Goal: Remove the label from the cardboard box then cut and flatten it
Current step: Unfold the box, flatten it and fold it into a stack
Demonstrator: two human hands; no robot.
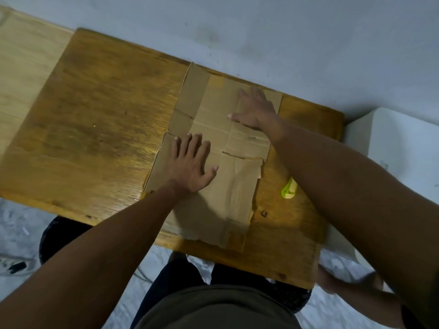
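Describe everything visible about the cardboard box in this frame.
The cardboard box is plain brown corrugated card, cut open and lying flat on the wooden table. Creases and ragged torn edges divide its panels and flaps. No label shows. The left hand presses palm-down on its left side, the right hand on its far part.

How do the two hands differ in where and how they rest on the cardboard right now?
The left hand lies on the near left part of the cardboard, fingers spread. The right hand rests farther away, by the far right edge, its thumb pointing left. Both lie open, palm down, flat on it.
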